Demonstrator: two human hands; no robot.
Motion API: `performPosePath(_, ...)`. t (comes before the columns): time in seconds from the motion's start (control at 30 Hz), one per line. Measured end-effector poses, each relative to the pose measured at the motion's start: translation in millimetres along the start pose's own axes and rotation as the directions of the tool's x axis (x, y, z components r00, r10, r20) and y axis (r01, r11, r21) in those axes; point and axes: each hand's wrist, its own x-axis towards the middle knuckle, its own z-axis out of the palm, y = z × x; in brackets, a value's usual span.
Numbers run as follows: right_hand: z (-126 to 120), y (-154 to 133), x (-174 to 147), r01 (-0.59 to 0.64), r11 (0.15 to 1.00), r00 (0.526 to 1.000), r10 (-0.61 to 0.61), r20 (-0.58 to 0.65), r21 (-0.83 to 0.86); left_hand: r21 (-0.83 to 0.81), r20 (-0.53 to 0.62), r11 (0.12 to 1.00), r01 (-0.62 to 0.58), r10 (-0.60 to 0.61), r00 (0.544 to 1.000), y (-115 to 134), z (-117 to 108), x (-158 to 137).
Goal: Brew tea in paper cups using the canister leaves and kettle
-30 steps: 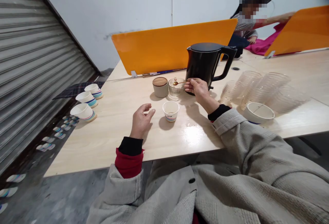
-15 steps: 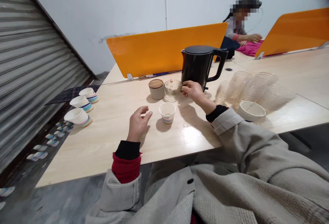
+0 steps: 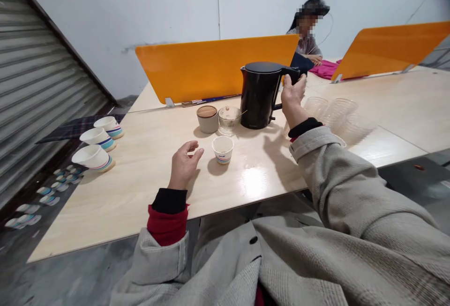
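Note:
My right hand [image 3: 294, 94] is closed around the handle of a black electric kettle [image 3: 258, 97], which stands upright on the table. My left hand [image 3: 184, 163] hovers over the tabletop with nothing in it, thumb and fingers apart. Just to its right, not touching, stands a white paper cup [image 3: 222, 151] with coloured stripes. Behind the cup, a ribbed clear glass bowl [image 3: 229, 121] has a thin handle sticking out over its right rim. Beside it sits a grey jar [image 3: 207, 121] with a wooden lid.
Three paper cups [image 3: 93, 157] line the table's left edge, with more cups [image 3: 49, 198] on the floor below. Stacked clear plastic cups [image 3: 341, 114] lie right of my forearm. Orange dividers [image 3: 214, 69] stand behind. A person [image 3: 307, 39] sits beyond them by pink cloth.
My right hand has left the glass bowl's thin handle and gone up and right to the kettle handle. My left hand stays near the paper cup. The view has shifted slightly.

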Motion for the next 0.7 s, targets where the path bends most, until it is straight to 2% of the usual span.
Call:
performPosePath(0.1, 5.7, 2.3, -3.7, -0.118, 0.993, 0.993, 0.117, 0.032, 0.021, -0.001, 0.012, 1.000, -0.014, 0.014, 1.000, 0.8, 0.7, -0.5)
performPosePath(0.23, 6.6, 4.5, -5.7, -0.240, 0.971, 0.970, 0.238, -0.043, -0.024, -0.004, 0.026, 0.999, -0.040, 0.040, 0.999, 0.6, 1.5, -1.3)
performPosePath(0.33, 6.2, 5.5, -5.6, -0.230, 0.973, 0.971, 0.228, -0.070, -0.034, -0.001, 0.026, 0.999, -0.045, 0.045, 0.999, -0.4, 1.3, -1.6)
performPosePath(0.57, 2.3, 7.5, -9.9, -0.145, 0.989, 0.989, 0.145, -0.039, -0.014, 0.021, 0.031, 0.998, -0.052, 0.051, 0.998, -2.6, 0.6, -0.5)
performPosePath(0.7, -6.1, 4.6, -12.3, -0.113, 0.993, 0.993, 0.114, 0.037, -0.036, 0.035, 0.043, 0.999, -0.040, 0.038, 0.998, -2.7, 0.9, -0.5)
